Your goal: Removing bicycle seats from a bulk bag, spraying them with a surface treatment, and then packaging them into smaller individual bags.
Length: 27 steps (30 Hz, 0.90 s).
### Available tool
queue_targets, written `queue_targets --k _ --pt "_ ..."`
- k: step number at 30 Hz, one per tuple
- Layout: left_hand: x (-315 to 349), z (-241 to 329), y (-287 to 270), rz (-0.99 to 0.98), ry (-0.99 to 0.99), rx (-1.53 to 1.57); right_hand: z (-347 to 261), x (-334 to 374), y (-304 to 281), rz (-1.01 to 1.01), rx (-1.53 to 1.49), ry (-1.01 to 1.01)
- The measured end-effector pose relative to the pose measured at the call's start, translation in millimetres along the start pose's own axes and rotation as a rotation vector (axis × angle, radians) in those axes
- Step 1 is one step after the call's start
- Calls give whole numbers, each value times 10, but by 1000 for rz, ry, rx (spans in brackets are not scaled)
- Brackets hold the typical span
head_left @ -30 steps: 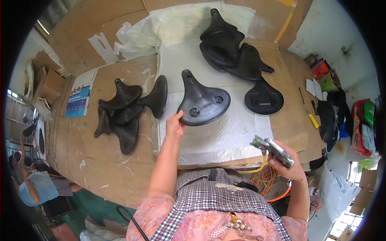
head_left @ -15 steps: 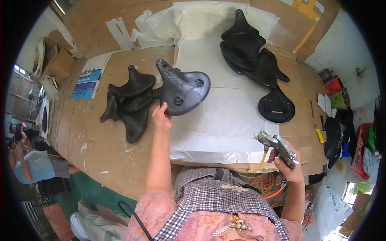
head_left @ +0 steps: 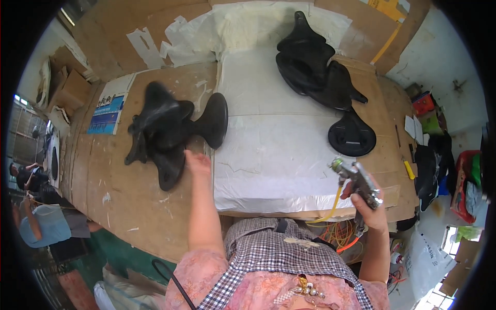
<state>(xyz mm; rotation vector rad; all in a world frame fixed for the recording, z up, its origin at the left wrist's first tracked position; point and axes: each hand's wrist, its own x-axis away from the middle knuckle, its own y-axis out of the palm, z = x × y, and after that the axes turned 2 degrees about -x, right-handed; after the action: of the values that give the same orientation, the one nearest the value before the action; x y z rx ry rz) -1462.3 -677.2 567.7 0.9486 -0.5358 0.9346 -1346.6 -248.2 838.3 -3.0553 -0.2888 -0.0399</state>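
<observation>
My left hand (head_left: 197,162) grips the near edge of a black bicycle saddle (head_left: 159,106), its fingertips partly hidden at the dark edge. That saddle is blurred, its narrow nose pointing away from me, and it lies over or just above a cluster of several black saddles. One saddle of the cluster (head_left: 214,123) sticks out to the right, and another (head_left: 171,168) points toward me. My right hand (head_left: 373,206) is closed round a metal spray gun (head_left: 357,182) with a green part at its front. A yellow hose (head_left: 333,209) and an orange hose (head_left: 351,244) run from the gun.
More black saddles (head_left: 305,57) overlap at the back right, with one (head_left: 352,135) lying nearest me. White sheeting (head_left: 268,150) covers the middle of the cardboard-topped table (head_left: 111,196). A yellow-handled tool (head_left: 409,169) lies at the right edge. Other people (head_left: 44,222) are at the far left.
My left hand has moved left with the saddle, bringing it from over the white sheeting to the cluster and uncovering the saddle on the cluster's right. The spray gun has hardly moved.
</observation>
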Motion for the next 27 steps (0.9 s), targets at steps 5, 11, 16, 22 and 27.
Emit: queue_targets --k 5,11,16,22,27 --pt "-321 -371 482 98 -275 -14 49 -90 181 -112 79 63" --pt "-258 -207 399 -73 -96 84 -51 -166 125 -228 183 57" --pt "468 -438 58 -419 140 -328 -58 -345 148 -261 316 -13" --pt "633 -522 -136 -371 131 -336 -268 -442 343 -110 83 -40" --pt "563 -284 -96 -367 219 -349 -134 -159 106 -278 366 21"
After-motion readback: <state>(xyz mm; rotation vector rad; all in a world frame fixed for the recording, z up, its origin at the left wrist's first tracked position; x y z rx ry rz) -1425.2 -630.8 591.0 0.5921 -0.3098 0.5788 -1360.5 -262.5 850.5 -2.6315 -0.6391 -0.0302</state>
